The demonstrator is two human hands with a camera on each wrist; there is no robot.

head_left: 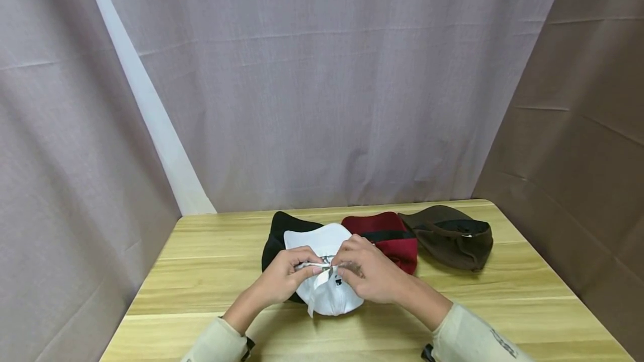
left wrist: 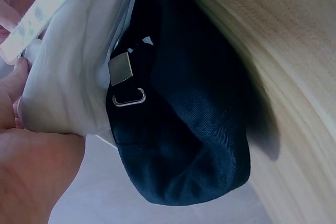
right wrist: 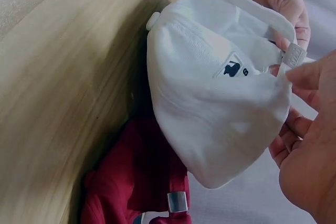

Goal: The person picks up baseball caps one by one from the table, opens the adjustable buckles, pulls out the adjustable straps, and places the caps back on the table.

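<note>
A white baseball cap (head_left: pixel 338 299) sits between my hands, its brim toward the back and its crown toward me. My left hand (head_left: pixel 282 277) pinches the cap's back edge by the strap; the loose end of the white strap (head_left: pixel 319 285) hangs down in front. Across from it, my right hand (head_left: pixel 374 272) pinches the other side, fingertips right at the metal buckle (right wrist: pixel 294 55). The right wrist view shows a small black logo (right wrist: pixel 231 69) on the white crown. Part of a black cap (left wrist: pixel 205 108) is hidden behind the white one.
Right of the white cap lies a dark red cap (head_left: pixel 399 251), its metal buckle (right wrist: pixel 177 201) seen in the right wrist view. Farther right is a dark brown cap (head_left: pixel 453 247). All are on a wooden table (head_left: pixel 211 261) with grey curtains (head_left: pixel 322 99) behind.
</note>
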